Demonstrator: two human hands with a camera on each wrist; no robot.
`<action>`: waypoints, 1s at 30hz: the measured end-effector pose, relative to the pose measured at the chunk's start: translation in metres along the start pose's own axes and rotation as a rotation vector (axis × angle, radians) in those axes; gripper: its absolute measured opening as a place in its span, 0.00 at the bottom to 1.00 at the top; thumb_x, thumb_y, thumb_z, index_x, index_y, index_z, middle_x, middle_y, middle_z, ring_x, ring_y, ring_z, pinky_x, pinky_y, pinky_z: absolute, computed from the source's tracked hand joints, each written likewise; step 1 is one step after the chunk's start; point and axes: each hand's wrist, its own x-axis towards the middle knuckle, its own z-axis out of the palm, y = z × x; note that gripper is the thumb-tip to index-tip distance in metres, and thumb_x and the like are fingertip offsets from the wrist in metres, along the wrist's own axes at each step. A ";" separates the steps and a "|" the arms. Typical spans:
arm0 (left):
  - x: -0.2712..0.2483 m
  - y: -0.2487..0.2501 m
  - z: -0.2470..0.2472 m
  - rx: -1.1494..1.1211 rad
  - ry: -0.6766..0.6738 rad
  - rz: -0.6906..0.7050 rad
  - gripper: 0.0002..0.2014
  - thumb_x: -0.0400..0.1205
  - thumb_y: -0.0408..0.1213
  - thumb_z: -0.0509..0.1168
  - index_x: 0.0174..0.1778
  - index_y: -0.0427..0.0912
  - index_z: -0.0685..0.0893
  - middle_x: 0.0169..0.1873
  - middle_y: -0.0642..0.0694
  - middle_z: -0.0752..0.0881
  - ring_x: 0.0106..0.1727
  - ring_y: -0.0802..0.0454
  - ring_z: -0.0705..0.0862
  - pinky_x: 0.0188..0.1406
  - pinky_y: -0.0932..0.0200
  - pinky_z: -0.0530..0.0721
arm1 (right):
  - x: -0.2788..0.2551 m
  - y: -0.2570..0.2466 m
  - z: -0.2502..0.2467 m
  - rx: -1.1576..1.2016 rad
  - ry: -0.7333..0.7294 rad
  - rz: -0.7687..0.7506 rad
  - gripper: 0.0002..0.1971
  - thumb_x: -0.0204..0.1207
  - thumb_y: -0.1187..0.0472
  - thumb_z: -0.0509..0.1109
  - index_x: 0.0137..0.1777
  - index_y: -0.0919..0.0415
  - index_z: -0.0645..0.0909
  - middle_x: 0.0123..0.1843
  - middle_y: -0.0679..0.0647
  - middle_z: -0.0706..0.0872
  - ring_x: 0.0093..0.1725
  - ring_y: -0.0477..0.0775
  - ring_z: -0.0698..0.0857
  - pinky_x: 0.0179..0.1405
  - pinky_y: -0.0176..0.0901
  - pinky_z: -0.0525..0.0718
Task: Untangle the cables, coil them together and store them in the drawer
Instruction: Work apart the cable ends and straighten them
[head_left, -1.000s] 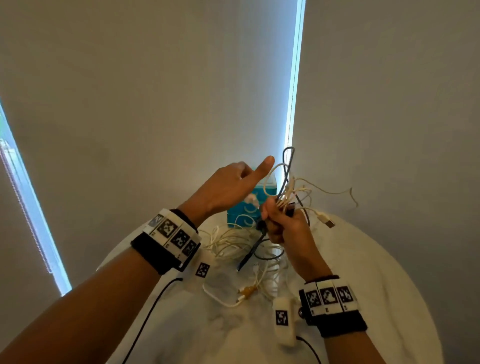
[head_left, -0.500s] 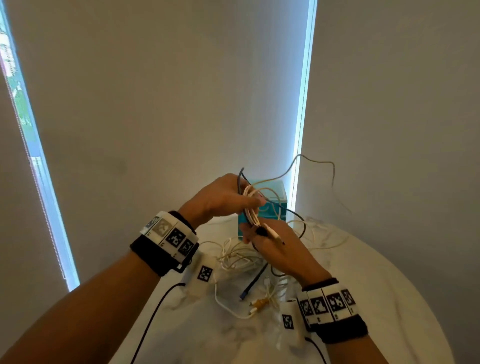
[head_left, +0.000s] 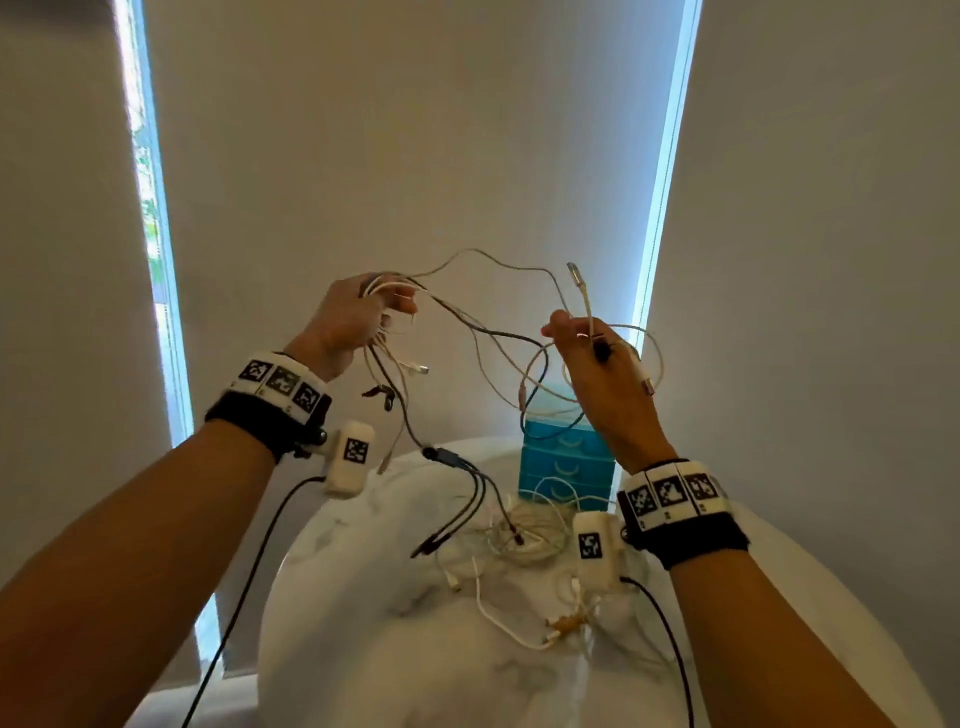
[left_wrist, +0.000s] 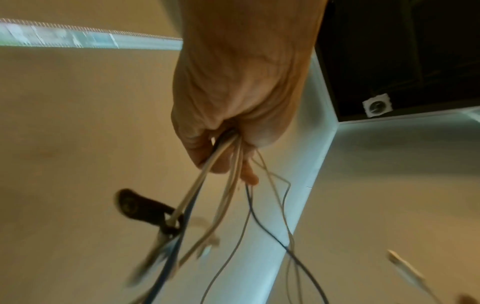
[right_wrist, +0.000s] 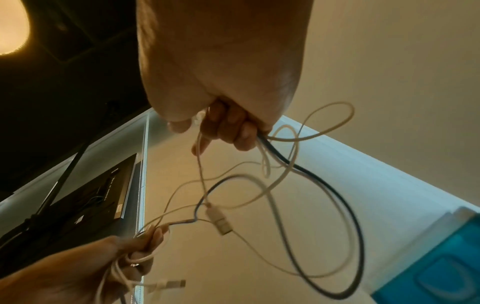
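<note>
Both hands are raised above the round white table (head_left: 779, 597) and hold one tangle of white and black cables (head_left: 493, 332) strung between them. My left hand (head_left: 358, 317) grips a bunch of cable ends (left_wrist: 223, 160) in its fist; plugs and a black multi-head cable (head_left: 452, 460) dangle below it. My right hand (head_left: 592, 353) pinches white and black strands (right_wrist: 262, 139), and a white USB plug (head_left: 574, 273) sticks up above it. A blue mini drawer unit (head_left: 563, 465) stands at the table's back, its drawers closed.
More loose white cables (head_left: 524, 535) lie in a heap on the table in front of the drawer unit, with a white cable and yellowish plugs (head_left: 563, 623) nearer me. Grey blinds hang behind the table. Black sensor leads run from both wrists.
My hands were close together at the tangle. They have moved apart and upward, left hand to the left and right hand to the right, stretching the cables out between them.
</note>
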 end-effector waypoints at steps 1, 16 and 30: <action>0.008 0.001 -0.014 -0.048 0.101 0.051 0.14 0.92 0.28 0.59 0.59 0.42 0.91 0.44 0.46 0.94 0.34 0.61 0.87 0.30 0.65 0.75 | 0.000 -0.001 0.006 -0.003 -0.020 -0.026 0.15 0.85 0.33 0.68 0.60 0.39 0.86 0.37 0.41 0.84 0.38 0.40 0.82 0.51 0.45 0.87; 0.000 -0.022 -0.141 1.379 -0.514 -0.530 0.54 0.48 0.67 0.90 0.63 0.34 0.91 0.49 0.46 0.94 0.50 0.48 0.93 0.49 0.55 0.92 | -0.034 0.007 0.101 0.401 -0.142 0.507 0.23 0.78 0.35 0.78 0.36 0.56 0.87 0.27 0.54 0.81 0.28 0.50 0.74 0.36 0.47 0.75; -0.075 -0.036 0.008 0.310 -1.291 -0.307 0.18 0.92 0.45 0.66 0.73 0.37 0.84 0.44 0.41 0.90 0.50 0.48 0.91 0.76 0.39 0.83 | -0.034 -0.027 0.103 1.057 -0.295 0.608 0.29 0.91 0.49 0.69 0.27 0.51 0.64 0.23 0.48 0.62 0.23 0.48 0.63 0.27 0.43 0.69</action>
